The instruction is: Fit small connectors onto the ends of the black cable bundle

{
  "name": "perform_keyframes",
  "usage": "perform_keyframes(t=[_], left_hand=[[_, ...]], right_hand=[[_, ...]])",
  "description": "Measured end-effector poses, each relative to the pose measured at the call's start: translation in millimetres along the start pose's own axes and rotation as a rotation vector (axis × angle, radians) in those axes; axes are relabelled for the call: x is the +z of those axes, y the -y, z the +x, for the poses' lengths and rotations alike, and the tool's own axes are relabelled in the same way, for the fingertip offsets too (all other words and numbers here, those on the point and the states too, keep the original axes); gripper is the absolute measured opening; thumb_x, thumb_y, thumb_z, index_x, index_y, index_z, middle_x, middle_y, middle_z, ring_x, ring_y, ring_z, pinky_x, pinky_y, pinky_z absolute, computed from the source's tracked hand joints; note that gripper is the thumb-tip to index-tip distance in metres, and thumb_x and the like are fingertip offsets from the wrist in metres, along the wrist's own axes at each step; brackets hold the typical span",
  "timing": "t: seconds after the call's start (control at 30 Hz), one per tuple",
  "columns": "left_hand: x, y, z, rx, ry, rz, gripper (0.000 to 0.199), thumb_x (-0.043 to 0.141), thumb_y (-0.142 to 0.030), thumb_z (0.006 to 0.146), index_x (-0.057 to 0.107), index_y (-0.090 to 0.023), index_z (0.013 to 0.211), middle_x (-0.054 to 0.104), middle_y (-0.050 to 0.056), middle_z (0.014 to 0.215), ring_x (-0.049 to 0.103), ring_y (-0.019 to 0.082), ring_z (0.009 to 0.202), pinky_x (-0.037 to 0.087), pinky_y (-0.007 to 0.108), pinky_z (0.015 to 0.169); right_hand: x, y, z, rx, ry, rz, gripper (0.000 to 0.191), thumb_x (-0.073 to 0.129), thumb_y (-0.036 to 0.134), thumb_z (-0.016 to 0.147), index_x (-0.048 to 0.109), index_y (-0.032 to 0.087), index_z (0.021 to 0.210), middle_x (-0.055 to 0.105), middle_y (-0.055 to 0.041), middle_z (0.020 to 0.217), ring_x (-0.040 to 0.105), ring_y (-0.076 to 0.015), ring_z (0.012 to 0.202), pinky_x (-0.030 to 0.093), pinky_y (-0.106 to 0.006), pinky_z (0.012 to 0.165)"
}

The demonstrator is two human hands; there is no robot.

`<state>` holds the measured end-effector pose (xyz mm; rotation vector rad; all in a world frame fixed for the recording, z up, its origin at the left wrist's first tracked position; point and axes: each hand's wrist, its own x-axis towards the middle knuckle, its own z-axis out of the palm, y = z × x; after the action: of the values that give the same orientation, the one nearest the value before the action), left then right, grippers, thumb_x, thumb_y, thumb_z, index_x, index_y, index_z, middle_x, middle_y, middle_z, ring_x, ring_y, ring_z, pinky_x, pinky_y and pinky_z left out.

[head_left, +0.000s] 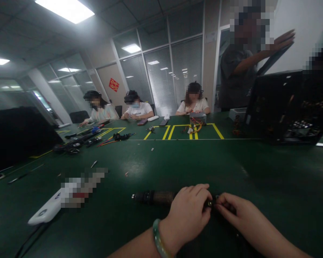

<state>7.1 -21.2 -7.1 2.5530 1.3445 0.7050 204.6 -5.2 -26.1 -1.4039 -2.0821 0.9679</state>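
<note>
Both hands at a dark power tool

The dark power tool (163,197) lies across the green tabletop (177,161) in front of the person, its metal tip (133,196) pointing left. The left hand (190,208), a green bangle (157,233) at its wrist, is over the tool's body with its fingers clamped around it. By the tool's right end, the right hand (234,208) has thumb and forefinger drawn together; what lies between them is too dark to tell. A white corded device (45,209) rests well to the left.
</note>
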Motion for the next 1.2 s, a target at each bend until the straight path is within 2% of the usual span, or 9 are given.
perform_keyframes(t=[0.1, 0.2, 0.33, 0.43, 0.6, 0.77, 0.97, 1.07, 1.2], left_hand=[[-0.8, -0.4, -0.1, -0.010, 0.002, 0.018, 0.018, 0.062, -0.022, 0.085, 0.055, -0.021, 0.101, 0.053, 0.004, 0.130, 0.052, 0.022, 0.115, 0.042, 0.039, 0.096], [-2.0, -1.2, 0.0, 0.000, 0.020, 0.034, 0.012, 0.058, -0.019, 0.087, 0.055, -0.022, 0.098, 0.054, 0.000, 0.130, 0.053, 0.019, 0.113, 0.042, 0.038, 0.097], [-3.2, -2.4, -0.3, -0.009, 0.007, 0.006, 0.019, 0.060, -0.019, 0.084, 0.054, -0.022, 0.102, 0.053, 0.002, 0.131, 0.052, 0.021, 0.115, 0.043, 0.038, 0.096], [-2.5, -2.2, -0.5, -0.018, -0.003, -0.004, 0.017, 0.061, -0.022, 0.085, 0.054, -0.022, 0.100, 0.053, 0.003, 0.131, 0.050, 0.021, 0.117, 0.042, 0.039, 0.097], [0.0, -0.6, -0.6, -0.010, 0.008, 0.004, 0.018, 0.058, -0.015, 0.084, 0.054, -0.023, 0.100, 0.052, 0.001, 0.132, 0.053, 0.020, 0.114, 0.041, 0.039, 0.097], [-0.6, -1.1, -0.7, -0.017, -0.007, -0.012, 0.023, 0.062, -0.022, 0.083, 0.053, -0.022, 0.104, 0.052, 0.004, 0.133, 0.048, 0.022, 0.121, 0.041, 0.039, 0.098], [-2.2, -1.9, -0.6, -0.013, 0.017, 0.030, 0.025, 0.060, -0.017, 0.083, 0.053, -0.022, 0.106, 0.051, 0.002, 0.133, 0.050, 0.020, 0.118, 0.041, 0.038, 0.098], [-2.5, -2.4, -0.7, -0.020, 0.009, 0.040, 0.020, 0.061, -0.023, 0.084, 0.054, -0.021, 0.103, 0.051, 0.004, 0.133, 0.048, 0.022, 0.120, 0.042, 0.038, 0.098], [-1.1, -1.0, -0.2, 0.003, 0.019, 0.052, 0.013, 0.059, -0.019, 0.086, 0.057, -0.023, 0.098, 0.053, 0.001, 0.131, 0.052, 0.020, 0.115, 0.042, 0.039, 0.097]], right_hand=[[-0.5, 1.3, -1.3, -0.003, 0.003, 0.013, 0.015, 0.051, 0.029, 0.089, 0.064, 0.023, 0.083, 0.069, 0.0025, 0.076, 0.065, -0.0155, 0.070, 0.045, -0.021, 0.061], [-0.8, 1.5, -2.7, 0.005, 0.014, 0.025, 0.016, 0.050, 0.031, 0.090, 0.064, 0.024, 0.085, 0.069, 0.0027, 0.077, 0.065, -0.0157, 0.070, 0.044, -0.021, 0.060], [-2.5, 3.6, -3.2, 0.017, 0.020, 0.032, 0.017, 0.050, 0.031, 0.090, 0.064, 0.023, 0.085, 0.069, 0.0022, 0.076, 0.065, -0.0162, 0.070, 0.045, -0.022, 0.060], [-4.2, 5.7, -3.4, 0.017, 0.016, 0.037, 0.018, 0.050, 0.031, 0.090, 0.064, 0.023, 0.084, 0.070, 0.0012, 0.078, 0.065, -0.0167, 0.070, 0.045, -0.023, 0.060], [-4.7, 5.8, -4.5, 0.021, 0.018, 0.020, 0.017, 0.050, 0.031, 0.089, 0.064, 0.023, 0.084, 0.070, 0.0011, 0.077, 0.065, -0.0170, 0.069, 0.044, -0.023, 0.059], [-2.8, 5.0, -3.6, 0.014, 0.020, 0.023, 0.017, 0.049, 0.030, 0.090, 0.062, 0.023, 0.082, 0.069, 0.0016, 0.075, 0.064, -0.0163, 0.068, 0.044, -0.022, 0.059], [-2.4, 4.0, -2.4, 0.002, 0.012, 0.004, 0.018, 0.049, 0.032, 0.089, 0.063, 0.023, 0.083, 0.069, 0.0012, 0.076, 0.064, -0.0164, 0.068, 0.044, -0.022, 0.059], [-3.1, 4.1, -2.9, 0.007, 0.011, 0.014, 0.018, 0.050, 0.032, 0.089, 0.064, 0.023, 0.083, 0.070, 0.0008, 0.076, 0.064, -0.0169, 0.069, 0.044, -0.022, 0.059], [-2.8, 4.7, -3.3, 0.011, 0.015, 0.026, 0.017, 0.049, 0.031, 0.089, 0.063, 0.023, 0.083, 0.069, 0.0015, 0.075, 0.064, -0.0163, 0.068, 0.044, -0.021, 0.059]])
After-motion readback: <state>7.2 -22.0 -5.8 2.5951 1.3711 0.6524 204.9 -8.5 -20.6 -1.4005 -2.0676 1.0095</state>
